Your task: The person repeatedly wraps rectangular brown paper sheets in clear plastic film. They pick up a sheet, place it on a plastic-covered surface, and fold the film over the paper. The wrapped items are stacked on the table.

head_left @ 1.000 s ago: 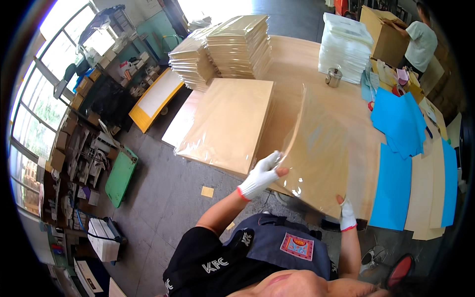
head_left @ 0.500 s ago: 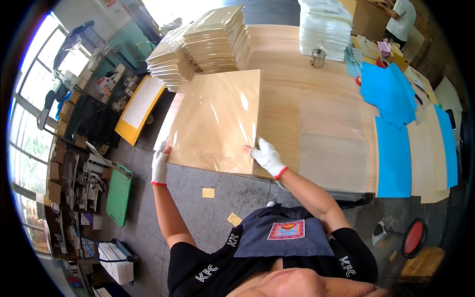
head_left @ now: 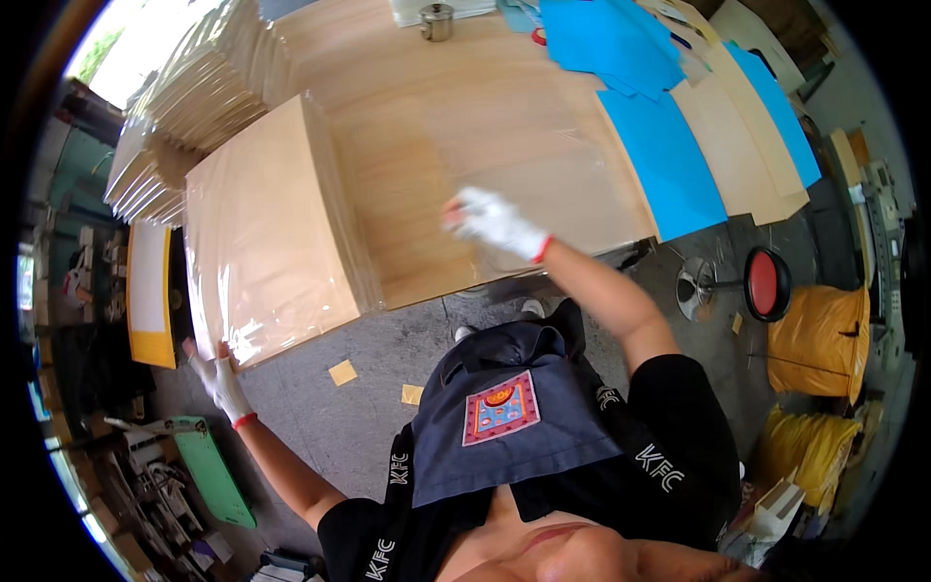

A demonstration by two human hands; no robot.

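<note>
A stack of flat brown boards in clear, shiny film (head_left: 262,223) lies at the table's left front, its front corner reaching the edge. At that corner is my left hand (head_left: 221,386), in a white glove with a red cuff, thumb and fingers apart and touching the film. My right hand (head_left: 497,223), gloved alike with bare fingertips showing, is over the table to the right of the stack. Its fingers are curled together and nothing shows in them. Beside it, a clear film sheet (head_left: 562,184) covers part of the wooden tabletop (head_left: 388,175).
Taller wrapped stacks (head_left: 208,87) stand behind at the left. Blue sheets (head_left: 664,165) and brown boards (head_left: 727,145) lie at the right; a metal cup (head_left: 436,21) stands far back. A red-seated stool (head_left: 766,283) and yellow sacks (head_left: 819,339) are on the floor at right.
My right hand has left the wrapped stack's edge and moved right over the table. My left hand remains at the front left corner, fingers now spread. The view has shifted to the right.
</note>
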